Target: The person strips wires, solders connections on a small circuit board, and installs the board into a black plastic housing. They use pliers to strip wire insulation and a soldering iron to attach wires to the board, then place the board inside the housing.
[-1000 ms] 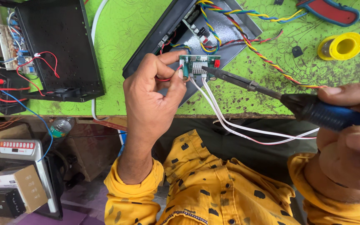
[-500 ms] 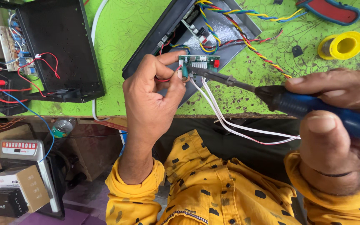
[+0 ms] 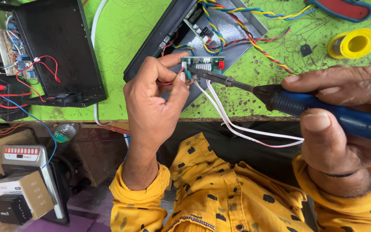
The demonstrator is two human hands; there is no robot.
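Note:
My left hand (image 3: 153, 101) pinches a small green circuit board (image 3: 203, 64) by its left edge, along with a red wire, above the green table (image 3: 125, 34). My right hand (image 3: 340, 122) grips the blue handle of a soldering iron (image 3: 280, 98). The iron's dark tip rests on the board's left edge, close to my left thumb. White wires (image 3: 241, 126) run from the board down toward my lap.
An open black metal case (image 3: 220, 30) with twisted coloured wires lies behind the board. Another black case (image 3: 59, 51) with a circuit board and red leads sits at left. A yellow solder spool (image 3: 352, 43) lies at right. Boxes and a bottle (image 3: 65, 132) are on the floor.
My right hand has drawn closer to the camera and shifted left along the iron. The tip stays at the board, and my left hand holds still.

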